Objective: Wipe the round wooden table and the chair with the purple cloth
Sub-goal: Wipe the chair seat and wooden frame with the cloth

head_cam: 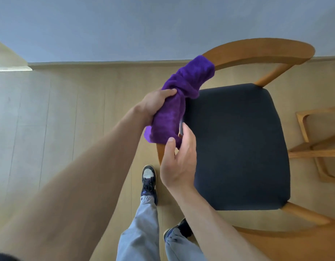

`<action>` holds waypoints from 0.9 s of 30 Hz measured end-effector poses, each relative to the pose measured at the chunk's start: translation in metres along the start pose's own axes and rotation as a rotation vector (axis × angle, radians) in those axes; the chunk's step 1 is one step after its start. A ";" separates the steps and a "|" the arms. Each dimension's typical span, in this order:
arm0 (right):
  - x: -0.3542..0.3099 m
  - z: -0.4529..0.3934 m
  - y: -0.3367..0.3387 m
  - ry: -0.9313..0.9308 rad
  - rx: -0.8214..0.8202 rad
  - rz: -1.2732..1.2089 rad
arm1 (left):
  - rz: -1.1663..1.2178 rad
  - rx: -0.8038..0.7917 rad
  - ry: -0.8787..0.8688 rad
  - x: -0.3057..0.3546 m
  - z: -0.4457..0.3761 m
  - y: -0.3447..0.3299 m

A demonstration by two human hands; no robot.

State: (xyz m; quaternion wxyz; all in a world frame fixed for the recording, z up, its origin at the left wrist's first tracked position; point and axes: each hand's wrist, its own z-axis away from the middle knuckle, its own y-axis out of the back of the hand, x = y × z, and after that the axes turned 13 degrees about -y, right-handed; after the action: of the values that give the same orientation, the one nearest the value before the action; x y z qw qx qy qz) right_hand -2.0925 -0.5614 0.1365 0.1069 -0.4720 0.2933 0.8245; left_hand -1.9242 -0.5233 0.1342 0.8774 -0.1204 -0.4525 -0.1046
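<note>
Both hands' grip holds the purple cloth [174, 102] wrapped round the chair [238, 147] on pale plank floor [59, 119].

The chair [238, 144] stands right of centre, its curved backrest rail wrapping round the far and left sides of the seat. The cloth [174, 102] lies draped along the rail's left stretch. The left hand [157, 102] grips the cloth at its middle from the left; the right hand [179, 161] meets its near end, thumb on the cloth. Both shoes [148, 181] stand on the floor [68, 119] just left of the chair. Further right is probably another wooden frame [317, 144]. The wall [144, 25] lies beyond.
</note>
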 end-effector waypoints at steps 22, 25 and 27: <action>-0.020 -0.048 0.017 -0.275 -0.103 -0.156 | -0.629 -0.249 -0.324 0.022 -0.062 -0.025; -0.051 -0.142 0.042 -0.060 0.219 -0.075 | -0.723 -0.266 -0.428 0.021 -0.087 -0.033; -0.074 -0.215 0.060 0.113 0.337 0.186 | -0.736 -0.258 -0.484 0.017 -0.093 -0.032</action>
State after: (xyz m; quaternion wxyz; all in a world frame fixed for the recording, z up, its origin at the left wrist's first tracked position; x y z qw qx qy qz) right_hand -1.9266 -0.7284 0.1396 0.0910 -0.4638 0.4749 0.7423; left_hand -1.8522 -0.5838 0.0997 0.6288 -0.0809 -0.6404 -0.4335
